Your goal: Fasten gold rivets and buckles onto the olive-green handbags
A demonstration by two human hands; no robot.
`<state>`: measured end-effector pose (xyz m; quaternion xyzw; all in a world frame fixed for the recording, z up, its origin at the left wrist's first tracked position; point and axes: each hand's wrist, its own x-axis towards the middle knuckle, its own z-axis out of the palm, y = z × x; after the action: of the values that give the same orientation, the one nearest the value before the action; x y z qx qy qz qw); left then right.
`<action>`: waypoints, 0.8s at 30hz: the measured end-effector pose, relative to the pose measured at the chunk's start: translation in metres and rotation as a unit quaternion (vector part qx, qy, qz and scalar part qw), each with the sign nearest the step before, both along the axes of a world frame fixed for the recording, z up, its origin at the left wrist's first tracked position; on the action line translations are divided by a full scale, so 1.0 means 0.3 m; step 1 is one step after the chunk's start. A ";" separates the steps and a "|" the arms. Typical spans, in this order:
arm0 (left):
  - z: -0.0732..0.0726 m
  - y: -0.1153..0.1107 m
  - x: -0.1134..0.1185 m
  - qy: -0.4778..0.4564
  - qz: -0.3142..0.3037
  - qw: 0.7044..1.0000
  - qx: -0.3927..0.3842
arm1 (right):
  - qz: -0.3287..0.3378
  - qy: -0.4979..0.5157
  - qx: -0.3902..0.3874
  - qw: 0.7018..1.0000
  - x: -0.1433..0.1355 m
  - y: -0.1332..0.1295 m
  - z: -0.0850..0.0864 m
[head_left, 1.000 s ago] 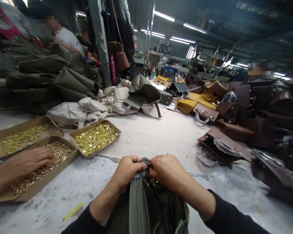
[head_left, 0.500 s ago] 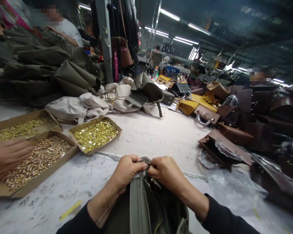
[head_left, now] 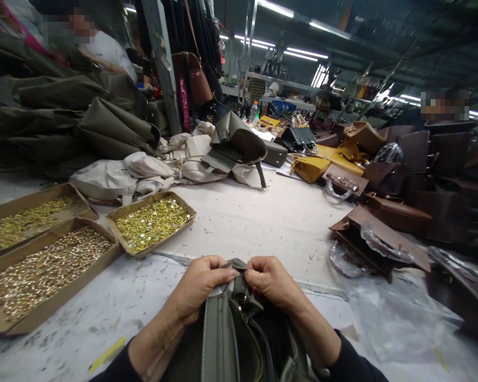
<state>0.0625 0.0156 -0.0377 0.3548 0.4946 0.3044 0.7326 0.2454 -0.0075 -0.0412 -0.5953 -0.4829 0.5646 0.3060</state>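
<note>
An olive-green bag (head_left: 219,339) stands close in front of me at the bottom middle, with a stitched strap running along its near side and a zipper edge showing. My left hand (head_left: 201,281) pinches the strap's upper end between thumb and fingers. On the other side of the same strap end, my right hand (head_left: 269,278) is closed with its fingertips pressed on the material. A small metal fitting (head_left: 244,300) shows just below the fingers. What lies right between the fingertips is hidden.
Left of me are cardboard trays of small metal pieces: a copper-coloured one (head_left: 51,270), a gold one (head_left: 153,223) and another gold one (head_left: 32,215). Olive bags (head_left: 115,127) and beige bags (head_left: 103,178) lie behind. Brown bags (head_left: 382,239) and clear plastic (head_left: 398,313) occupy the right. Co-workers stand farther back.
Another person's hand, over the copper-coloured pieces before, has gone from view. My hands still grip the strap end, their fingertips slightly shifted; more of the metal fitting shows. The view has shifted a little.
</note>
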 end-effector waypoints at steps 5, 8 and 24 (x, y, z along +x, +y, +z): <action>0.000 0.005 -0.006 0.006 -0.016 1.000 -0.006 | -0.018 0.061 -0.003 0.998 -0.007 -0.012 -0.014; -0.002 0.012 -0.014 0.025 -0.032 0.999 -0.001 | -0.028 0.064 0.013 0.997 -0.009 -0.020 -0.016; 0.007 0.017 -0.031 0.091 -0.033 0.994 0.049 | -0.033 -0.039 0.189 0.981 -0.009 -0.044 0.011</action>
<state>0.0532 0.0206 -0.0357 0.4324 0.5323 0.2702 0.6758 0.2427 -0.0208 -0.0379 -0.5640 -0.5728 0.4288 0.4123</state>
